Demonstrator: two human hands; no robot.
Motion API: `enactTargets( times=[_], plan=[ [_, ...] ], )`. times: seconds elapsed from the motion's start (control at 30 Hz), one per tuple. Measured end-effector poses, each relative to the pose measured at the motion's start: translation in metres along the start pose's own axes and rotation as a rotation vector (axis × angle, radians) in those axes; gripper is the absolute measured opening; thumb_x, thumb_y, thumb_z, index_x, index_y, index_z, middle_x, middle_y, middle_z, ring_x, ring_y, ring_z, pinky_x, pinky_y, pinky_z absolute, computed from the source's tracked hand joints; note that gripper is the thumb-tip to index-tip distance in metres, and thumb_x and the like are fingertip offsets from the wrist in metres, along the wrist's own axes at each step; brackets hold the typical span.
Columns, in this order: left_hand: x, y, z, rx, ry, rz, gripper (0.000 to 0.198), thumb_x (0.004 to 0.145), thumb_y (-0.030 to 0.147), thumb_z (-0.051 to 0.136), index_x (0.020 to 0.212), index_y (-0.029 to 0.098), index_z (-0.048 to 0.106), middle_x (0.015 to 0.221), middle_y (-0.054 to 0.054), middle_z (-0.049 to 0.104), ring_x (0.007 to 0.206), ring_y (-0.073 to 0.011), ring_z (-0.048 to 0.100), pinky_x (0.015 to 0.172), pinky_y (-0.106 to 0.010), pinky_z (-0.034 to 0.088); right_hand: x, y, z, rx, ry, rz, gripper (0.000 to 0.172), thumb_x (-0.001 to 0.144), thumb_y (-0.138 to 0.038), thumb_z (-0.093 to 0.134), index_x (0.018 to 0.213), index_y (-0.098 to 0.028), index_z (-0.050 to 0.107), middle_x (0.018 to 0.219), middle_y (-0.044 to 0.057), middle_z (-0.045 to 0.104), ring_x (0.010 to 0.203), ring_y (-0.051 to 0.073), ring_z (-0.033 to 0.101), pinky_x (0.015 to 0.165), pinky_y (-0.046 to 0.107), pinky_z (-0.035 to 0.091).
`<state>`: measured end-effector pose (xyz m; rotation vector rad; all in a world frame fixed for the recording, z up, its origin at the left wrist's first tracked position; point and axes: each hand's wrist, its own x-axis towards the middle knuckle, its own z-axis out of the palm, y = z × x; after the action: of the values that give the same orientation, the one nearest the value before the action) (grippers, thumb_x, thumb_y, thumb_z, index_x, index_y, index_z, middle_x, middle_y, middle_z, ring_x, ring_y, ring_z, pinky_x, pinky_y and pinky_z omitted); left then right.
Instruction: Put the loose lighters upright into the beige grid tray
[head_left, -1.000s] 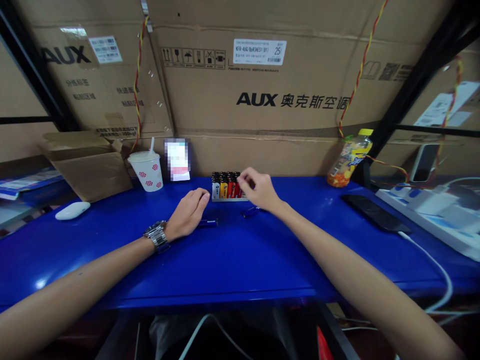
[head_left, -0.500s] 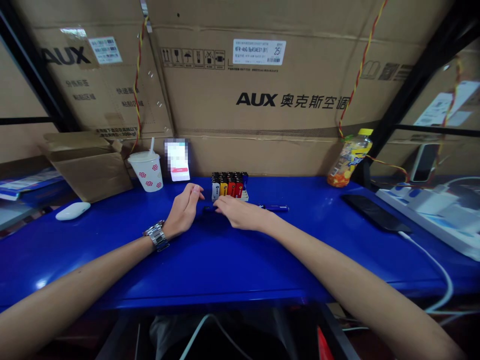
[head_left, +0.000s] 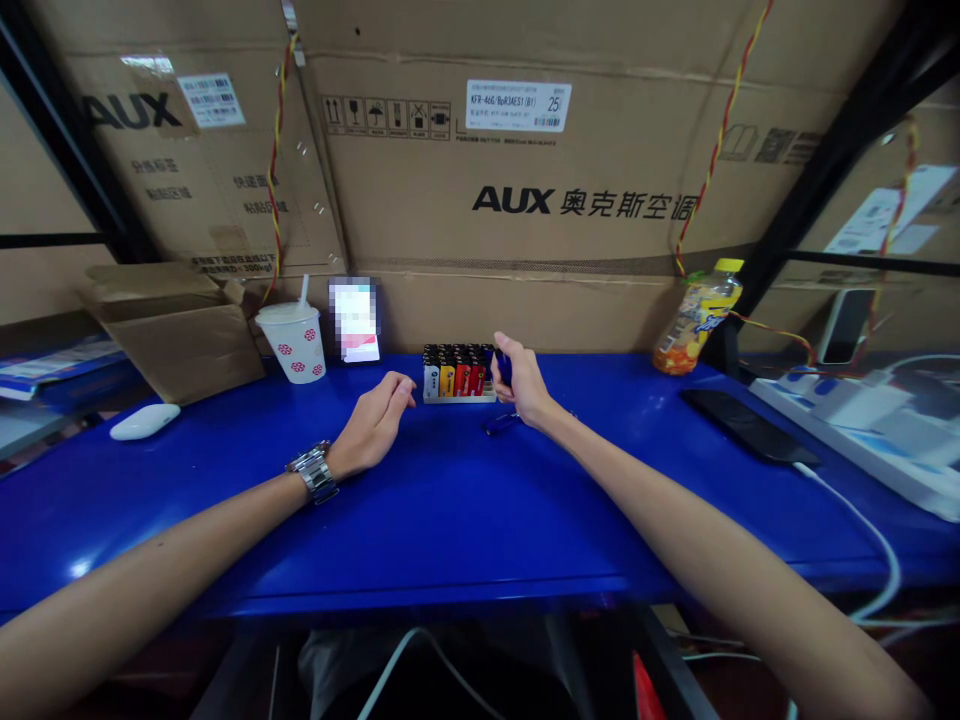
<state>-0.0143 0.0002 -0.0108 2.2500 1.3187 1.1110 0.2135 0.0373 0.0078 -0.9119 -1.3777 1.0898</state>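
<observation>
A shallow white tray (head_left: 457,400) holds rows of upright lighters (head_left: 455,378), with white, yellow and red ones along the front. At the tray's right end my right hand (head_left: 527,385) is closed around a dark blue lighter (head_left: 504,369), held upright with the thumb on top. Below that hand a slim dark blue item (head_left: 501,426), perhaps another lighter, lies on the blue table (head_left: 420,530). My left hand (head_left: 375,420), a metal watch on its wrist, rests left of the tray with its fingers curled. Whatever it may hold is hidden.
Behind the tray stand a lit phone (head_left: 355,320) and a paper cup with straw (head_left: 292,345). A white mouse-shaped item (head_left: 145,422) lies at left. On the right are a drink bottle (head_left: 697,318), a dark phone on a cable (head_left: 746,425) and a power strip (head_left: 855,440).
My right hand has risen from the table in front of the tray to its right end and now grips a blue lighter upright. My left hand has shifted slightly right.
</observation>
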Motion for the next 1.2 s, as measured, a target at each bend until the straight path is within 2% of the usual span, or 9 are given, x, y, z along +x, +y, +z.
enactTargets(
  times=[0.07, 0.27, 0.53, 0.7, 0.8, 0.93, 1.0, 1.07, 1.2],
  plan=[
    [0.000, -0.001, 0.000, 0.009, -0.017, 0.017, 0.036, 0.101, 0.044, 0.025, 0.100, 0.020, 0.053, 0.089, -0.004, 0.065, 0.084, -0.0181, 0.060, 0.077, -0.034, 0.045, 0.000, 0.000, 0.001, -0.001, 0.048, 0.029, 0.048, 0.085, -0.057, 0.045, 0.052, -0.024, 0.033, 0.032, -0.008, 0.024, 0.029, 0.006, 0.021, 0.034, 0.023, 0.016],
    [0.000, -0.001, 0.000, 0.039, -0.035, 0.043, 0.035, 0.101, 0.043, 0.026, 0.098, 0.020, 0.052, 0.088, -0.004, 0.064, 0.084, -0.0178, 0.061, 0.077, -0.034, 0.045, 0.001, 0.005, 0.008, -0.157, 0.194, 0.025, 0.036, 0.077, -0.031, 0.055, 0.052, -0.025, 0.031, 0.037, -0.007, 0.027, 0.032, 0.006, 0.023, 0.031, 0.024, 0.021],
    [0.001, 0.003, -0.001, 0.040, -0.048, 0.039, 0.033, 0.100, 0.042, 0.028, 0.098, 0.020, 0.052, 0.088, -0.004, 0.065, 0.083, -0.0179, 0.061, 0.077, -0.034, 0.045, 0.003, 0.010, 0.008, -0.224, 0.195, -0.019, 0.033, 0.077, -0.029, 0.055, 0.051, -0.024, 0.033, 0.040, -0.005, 0.029, 0.033, 0.007, 0.027, 0.031, 0.025, 0.025],
    [0.000, 0.003, 0.000, 0.056, -0.046, 0.051, 0.033, 0.100, 0.043, 0.027, 0.097, 0.020, 0.052, 0.087, -0.004, 0.065, 0.081, -0.0179, 0.060, 0.074, -0.032, 0.045, 0.005, 0.011, 0.003, -0.192, 0.178, -0.044, 0.040, 0.071, -0.035, 0.068, 0.054, -0.024, 0.034, 0.043, -0.007, 0.030, 0.036, 0.006, 0.026, 0.033, 0.025, 0.022],
    [0.000, 0.002, 0.000, 0.077, -0.055, 0.058, 0.034, 0.100, 0.043, 0.028, 0.098, 0.020, 0.052, 0.086, -0.003, 0.065, 0.078, -0.0174, 0.059, 0.073, -0.032, 0.045, 0.008, 0.009, -0.004, -0.132, 0.125, -0.001, 0.043, 0.067, -0.048, 0.074, 0.060, -0.023, 0.040, 0.043, -0.008, 0.029, 0.038, 0.006, 0.025, 0.036, 0.024, 0.022],
    [0.001, 0.001, 0.000, 0.084, -0.063, 0.064, 0.033, 0.100, 0.042, 0.028, 0.098, 0.020, 0.052, 0.087, -0.003, 0.065, 0.078, -0.0175, 0.059, 0.073, -0.032, 0.044, 0.017, 0.008, -0.017, 0.044, 0.057, 0.059, 0.050, 0.084, -0.069, 0.038, 0.075, -0.022, 0.050, 0.047, -0.006, 0.034, 0.039, 0.009, 0.028, 0.039, 0.024, 0.024],
    [0.001, 0.001, 0.000, 0.087, -0.065, 0.070, 0.033, 0.100, 0.041, 0.028, 0.098, 0.020, 0.052, 0.087, -0.003, 0.065, 0.078, -0.0175, 0.059, 0.072, -0.032, 0.044, 0.021, 0.010, -0.021, 0.058, 0.084, -0.003, 0.050, 0.086, -0.069, 0.033, 0.082, -0.022, 0.051, 0.056, -0.004, 0.041, 0.044, 0.011, 0.035, 0.043, 0.024, 0.030],
    [0.000, 0.001, 0.000, 0.093, -0.064, 0.076, 0.032, 0.100, 0.040, 0.028, 0.098, 0.020, 0.052, 0.087, -0.003, 0.065, 0.077, -0.0174, 0.058, 0.072, -0.033, 0.044, 0.023, 0.014, -0.024, -0.034, 0.143, -0.097, 0.044, 0.083, -0.066, 0.045, 0.082, -0.022, 0.050, 0.064, -0.003, 0.044, 0.053, 0.011, 0.040, 0.049, 0.024, 0.035],
    [0.000, 0.003, 0.000, 0.105, -0.069, 0.073, 0.031, 0.100, 0.040, 0.029, 0.097, 0.019, 0.052, 0.087, -0.003, 0.065, 0.075, -0.0173, 0.057, 0.071, -0.033, 0.043, 0.024, 0.023, -0.028, -0.317, 0.202, -0.283, 0.038, 0.072, -0.054, 0.067, 0.067, -0.020, 0.051, 0.060, -0.005, 0.037, 0.057, 0.010, 0.035, 0.054, 0.024, 0.032]
  ],
)
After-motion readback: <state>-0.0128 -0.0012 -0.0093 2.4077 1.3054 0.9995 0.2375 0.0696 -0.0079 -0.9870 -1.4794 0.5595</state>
